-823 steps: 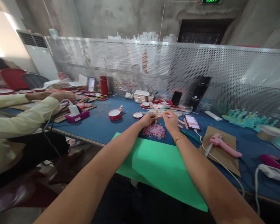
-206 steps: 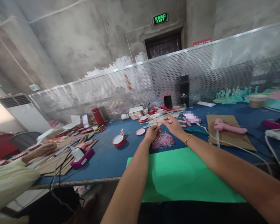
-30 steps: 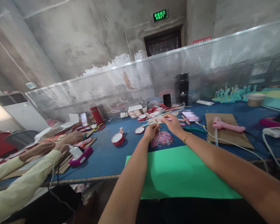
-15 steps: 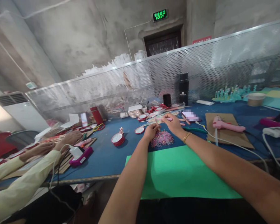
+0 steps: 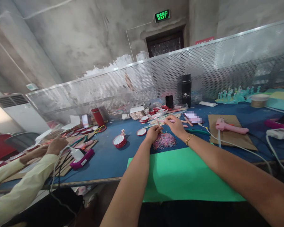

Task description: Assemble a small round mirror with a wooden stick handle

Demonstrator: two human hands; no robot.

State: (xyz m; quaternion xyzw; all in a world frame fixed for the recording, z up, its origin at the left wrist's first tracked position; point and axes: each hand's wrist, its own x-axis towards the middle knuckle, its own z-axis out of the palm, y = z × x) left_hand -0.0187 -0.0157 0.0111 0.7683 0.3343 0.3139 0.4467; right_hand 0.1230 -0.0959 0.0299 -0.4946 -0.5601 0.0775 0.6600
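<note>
My left hand (image 5: 153,133) is closed on a slim pale pink stick (image 5: 158,122) that points upward from the fingertips. Close on its right, my right hand (image 5: 175,125) pinches a pink pen-like tool (image 5: 171,120), with its tip toward the stick. Whether the two touch is too small to tell. Beneath both hands lies a tangled heap of thin multicoloured loops (image 5: 165,141), which look like small rubber bands. A green sheet (image 5: 177,176) covers the near table edge under my forearms.
A red round tin with a small figure (image 5: 119,141) and a red-rimmed lid (image 5: 141,132) stand left of my hands. A pink glue gun (image 5: 230,126) rests on cardboard (image 5: 243,142) at right. A co-worker's hands (image 5: 56,145) work at far left beside a purple power strip (image 5: 83,159).
My two hands keep nearly the same place and grip. At far left, the co-worker's nearer hand has moved left, away from the pliers and tools there.
</note>
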